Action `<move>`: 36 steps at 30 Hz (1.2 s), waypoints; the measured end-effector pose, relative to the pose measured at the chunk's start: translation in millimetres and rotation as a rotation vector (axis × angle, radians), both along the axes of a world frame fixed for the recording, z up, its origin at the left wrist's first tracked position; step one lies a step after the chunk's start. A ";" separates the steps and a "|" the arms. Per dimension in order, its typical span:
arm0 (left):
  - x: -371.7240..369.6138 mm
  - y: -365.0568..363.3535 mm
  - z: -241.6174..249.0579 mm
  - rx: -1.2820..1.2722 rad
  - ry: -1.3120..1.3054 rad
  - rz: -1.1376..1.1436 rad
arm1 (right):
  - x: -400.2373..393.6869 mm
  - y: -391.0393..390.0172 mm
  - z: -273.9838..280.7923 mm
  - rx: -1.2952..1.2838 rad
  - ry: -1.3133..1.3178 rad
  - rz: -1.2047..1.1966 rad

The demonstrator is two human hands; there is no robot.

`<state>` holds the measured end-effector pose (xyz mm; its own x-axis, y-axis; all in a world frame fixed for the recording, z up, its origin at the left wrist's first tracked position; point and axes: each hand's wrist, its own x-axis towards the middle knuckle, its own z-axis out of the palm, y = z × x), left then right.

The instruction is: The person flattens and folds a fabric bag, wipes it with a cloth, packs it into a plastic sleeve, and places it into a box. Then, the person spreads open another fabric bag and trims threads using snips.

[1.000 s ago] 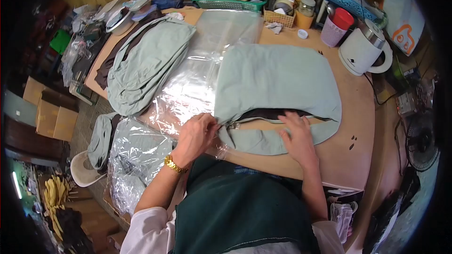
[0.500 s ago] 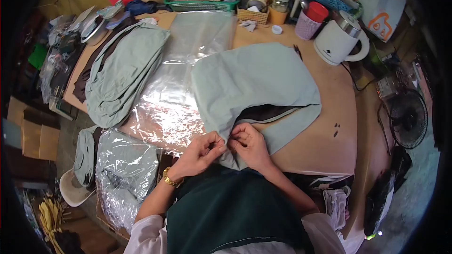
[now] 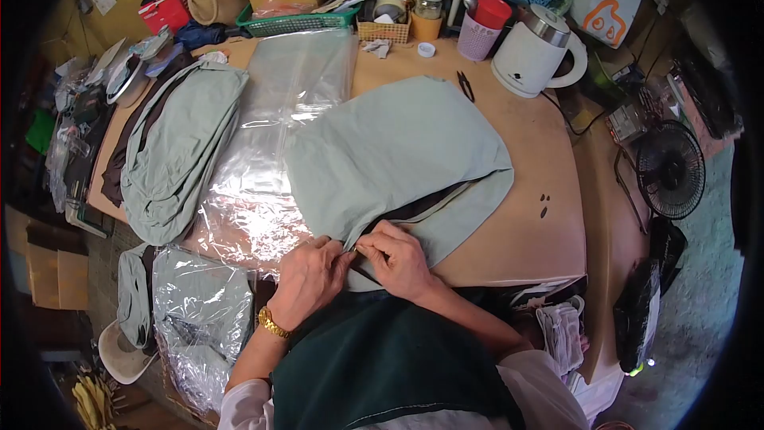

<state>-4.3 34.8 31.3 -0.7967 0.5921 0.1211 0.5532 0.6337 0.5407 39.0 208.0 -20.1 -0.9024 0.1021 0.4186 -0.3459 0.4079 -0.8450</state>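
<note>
A pale grey-green fabric piece (image 3: 406, 143) with a dark lining lies on the table, its opening facing my body. At the opening's near left corner, my left hand (image 3: 314, 275) has its fingers closed on the fabric edge. Right beside it, my right hand (image 3: 391, 261) pinches the same edge between thumb and fingers. The fingertips of both hands nearly meet. Whether they hold anything small besides the cloth is hidden. Under the fabric's left side lies a stack of clear plastic bags (image 3: 267, 159).
Folded grey-green fabric pieces (image 3: 179, 151) lie on the left of the table. Small black snips (image 3: 465, 87) and a white electric kettle (image 3: 529, 56) stand at the back right. Plastic-wrapped fabric (image 3: 203, 295) sits low at the left. A black fan (image 3: 671, 169) is at the right.
The camera view has shifted, moving the table leftward in frame. The fabric's near corner is turned, and my left hand has rolled over so its back faces up. Both hands still grip the edge.
</note>
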 end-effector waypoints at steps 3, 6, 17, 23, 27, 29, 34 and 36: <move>2.0 -5.4 5.6 -0.021 0.031 -0.046 | -8.2 31.1 3.2 0.178 0.065 -0.157; 2.7 -17.4 22.3 -0.071 0.027 -0.005 | -14.3 92.1 -2.0 0.413 0.081 -0.417; -46.0 -102.2 18.7 0.160 0.077 0.240 | 68.9 231.2 41.1 -0.023 -0.493 -0.368; -126.4 -40.8 -25.9 0.487 0.052 0.173 | -45.5 223.0 31.5 -0.141 -0.188 -0.236; -151.7 -18.2 -37.8 0.576 -0.123 0.184 | -86.5 200.1 37.9 0.107 -0.187 -0.235; -153.1 -16.5 -41.4 0.613 -0.110 0.201 | -93.5 197.9 35.7 0.182 -0.244 -0.158; -133.2 -4.3 -26.9 0.604 0.278 0.282 | -90.1 193.6 4.6 0.480 -0.161 -0.024; -133.5 -9.7 -33.1 0.575 0.296 0.240 | -87.6 193.2 -5.1 0.546 -0.096 -0.150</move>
